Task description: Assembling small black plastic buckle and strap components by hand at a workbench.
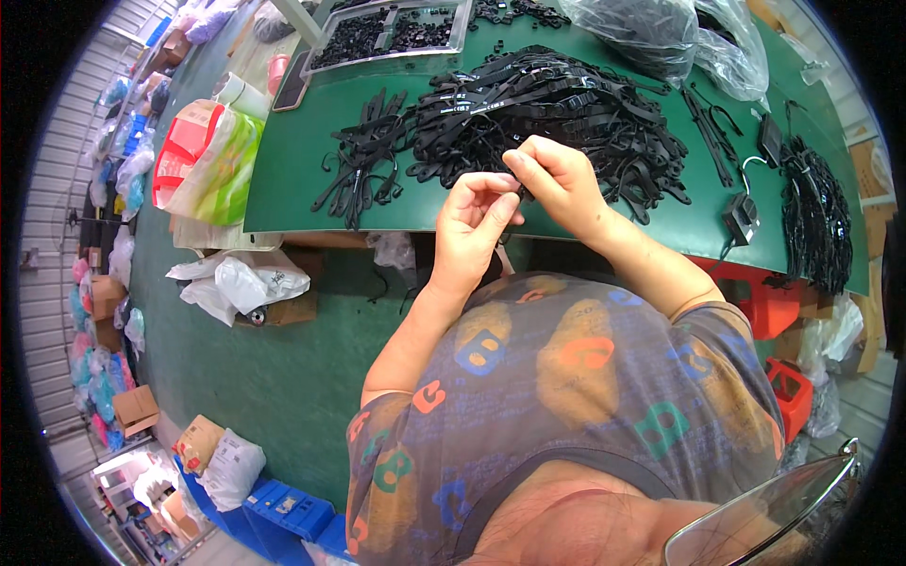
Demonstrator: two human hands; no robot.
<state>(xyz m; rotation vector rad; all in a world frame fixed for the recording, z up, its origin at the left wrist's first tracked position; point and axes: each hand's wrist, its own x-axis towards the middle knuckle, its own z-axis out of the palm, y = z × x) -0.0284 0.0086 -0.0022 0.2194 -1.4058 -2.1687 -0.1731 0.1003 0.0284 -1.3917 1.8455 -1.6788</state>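
At the desk's [283, 193] edge, the left hand [472, 222] and right hand [566, 181], each grip nearly closed, are pinching a mostly hidden small black piece [525, 192], likely light, pliant, best held by its ends.

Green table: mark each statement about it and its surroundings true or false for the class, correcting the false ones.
1. A large heap of black straps lies on the green table. True.
2. The clear tray stands on the floor. False: the clear tray is on the table.
3. The left hand and right hand are close together. True.
4. The red, white and green bag is at the table's right end. False: the red, white and green bag is at the left end.
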